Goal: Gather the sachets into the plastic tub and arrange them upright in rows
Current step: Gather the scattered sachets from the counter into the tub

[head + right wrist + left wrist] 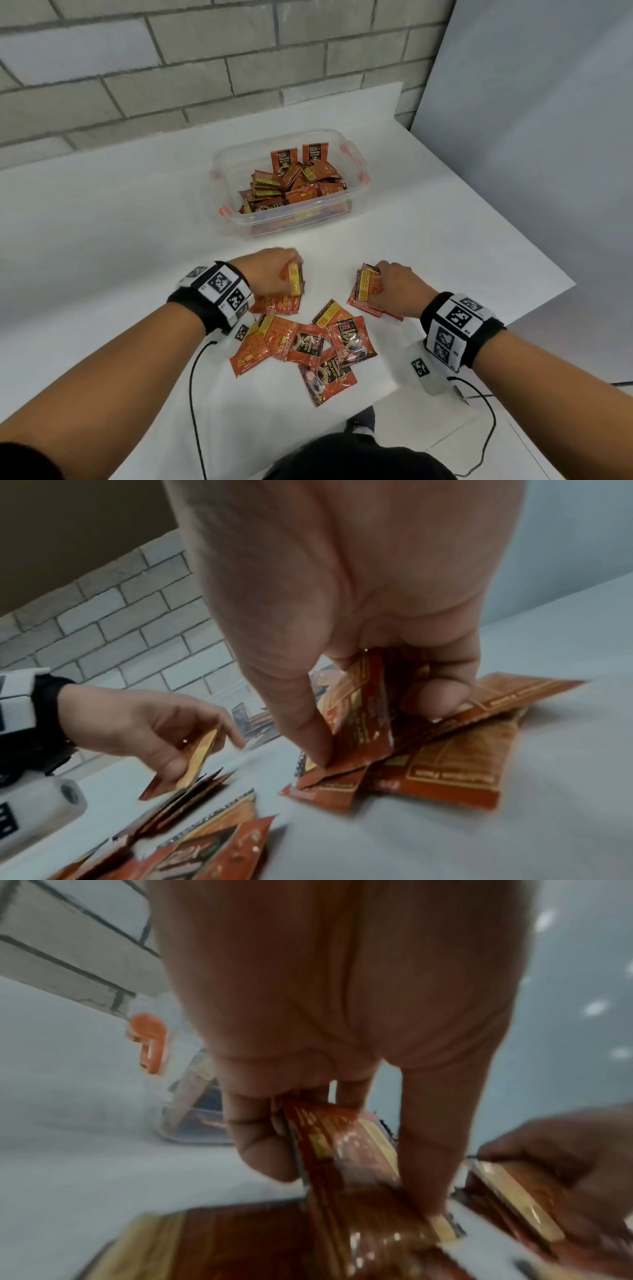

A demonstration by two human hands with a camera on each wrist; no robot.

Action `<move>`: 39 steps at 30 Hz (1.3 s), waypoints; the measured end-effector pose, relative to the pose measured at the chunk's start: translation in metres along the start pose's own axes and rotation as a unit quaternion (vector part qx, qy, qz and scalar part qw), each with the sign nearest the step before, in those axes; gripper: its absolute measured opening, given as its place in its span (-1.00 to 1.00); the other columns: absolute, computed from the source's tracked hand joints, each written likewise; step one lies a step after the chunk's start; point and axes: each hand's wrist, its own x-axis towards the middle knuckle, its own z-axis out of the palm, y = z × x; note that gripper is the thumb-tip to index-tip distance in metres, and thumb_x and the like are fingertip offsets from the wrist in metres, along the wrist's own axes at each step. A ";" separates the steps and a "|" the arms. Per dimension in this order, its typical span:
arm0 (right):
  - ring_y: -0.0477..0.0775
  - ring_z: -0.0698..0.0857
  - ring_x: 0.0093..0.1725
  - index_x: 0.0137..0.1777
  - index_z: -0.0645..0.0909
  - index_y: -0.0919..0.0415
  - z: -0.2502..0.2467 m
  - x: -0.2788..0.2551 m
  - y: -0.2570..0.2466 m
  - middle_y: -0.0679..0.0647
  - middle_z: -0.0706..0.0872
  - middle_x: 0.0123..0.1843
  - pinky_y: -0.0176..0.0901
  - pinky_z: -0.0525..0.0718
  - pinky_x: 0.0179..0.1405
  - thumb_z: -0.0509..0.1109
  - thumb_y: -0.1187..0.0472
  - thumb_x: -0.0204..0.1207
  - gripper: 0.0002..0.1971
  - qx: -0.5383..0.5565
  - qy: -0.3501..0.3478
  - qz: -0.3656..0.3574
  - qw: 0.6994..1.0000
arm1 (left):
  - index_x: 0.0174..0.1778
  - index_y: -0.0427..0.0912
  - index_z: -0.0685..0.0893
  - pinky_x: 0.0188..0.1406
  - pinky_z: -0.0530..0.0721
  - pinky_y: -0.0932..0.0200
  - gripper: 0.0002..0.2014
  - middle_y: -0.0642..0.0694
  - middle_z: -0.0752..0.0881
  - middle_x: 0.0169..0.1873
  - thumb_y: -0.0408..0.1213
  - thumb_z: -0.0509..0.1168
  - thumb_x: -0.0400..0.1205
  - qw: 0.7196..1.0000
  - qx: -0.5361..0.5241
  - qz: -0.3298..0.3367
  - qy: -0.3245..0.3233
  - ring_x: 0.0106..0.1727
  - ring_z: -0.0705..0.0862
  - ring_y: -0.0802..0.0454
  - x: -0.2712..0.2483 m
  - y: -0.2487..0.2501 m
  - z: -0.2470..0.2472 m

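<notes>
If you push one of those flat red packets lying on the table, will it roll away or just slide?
A loose sachet would probably slide, not roll: it lies flat and thin on the smooth white table. Its shiny wrapper looks slippery, so it may skid easily. It likely bends a bit too; the sachets pinched in the right hand fan out unevenly.

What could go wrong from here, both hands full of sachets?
1. The left hand and right hand each pinch a loose bunch; sachets could slip out on the way to the tub.
2. The sachets in the tub lie jumbled, so new ones may not stand upright.
</notes>
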 end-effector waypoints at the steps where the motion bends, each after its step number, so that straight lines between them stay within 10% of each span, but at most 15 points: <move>1: 0.07 0.57 -0.02 0.26 0.42 0.28 0.001 0.000 -0.002 0.20 0.59 0.14 -0.17 0.54 -0.16 0.41 0.06 0.51 -0.56 -0.010 0.005 0.000 1.000 | 0.44 -0.09 0.44 -0.04 0.59 0.18 -0.48 -0.05 0.55 0.12 -0.14 0.41 0.58 0.999 0.037 -0.007 -0.024 0.02 0.58 0.04 -0.003 -0.003 0.004; 11: 0.23 0.44 0.23 0.33 0.39 0.25 0.006 -0.001 -0.008 0.22 0.43 0.25 -0.02 0.47 0.22 0.44 -0.05 0.45 -0.43 -0.062 0.065 -0.005 0.996 | 0.32 -0.11 0.53 0.23 0.51 0.05 -0.55 -0.11 0.46 0.20 -0.09 0.44 0.55 0.996 0.082 -0.026 0.032 0.27 0.41 -0.04 -0.005 -0.011 0.017; 22: 0.08 0.66 -0.02 0.25 0.34 0.23 0.002 0.002 -0.020 0.14 0.65 0.07 -0.18 0.54 -0.28 0.45 0.09 0.49 -0.54 -0.018 0.045 -0.016 0.999 | 0.48 -0.01 0.42 0.24 0.52 -0.03 -0.42 -0.11 0.48 0.19 -0.20 0.46 0.55 0.998 0.053 -0.034 0.017 0.22 0.50 -0.07 -0.013 -0.017 0.017; 39: 0.07 0.60 0.00 0.28 0.38 0.22 0.006 0.003 -0.017 0.14 0.63 0.10 -0.16 0.56 -0.11 0.43 0.11 0.51 -0.57 0.014 0.032 -0.035 0.999 | 0.26 -0.14 0.51 0.02 0.40 0.22 -0.60 -0.07 0.53 0.14 -0.24 0.46 0.54 0.998 0.056 -0.012 0.007 0.10 0.47 0.05 -0.009 -0.021 0.015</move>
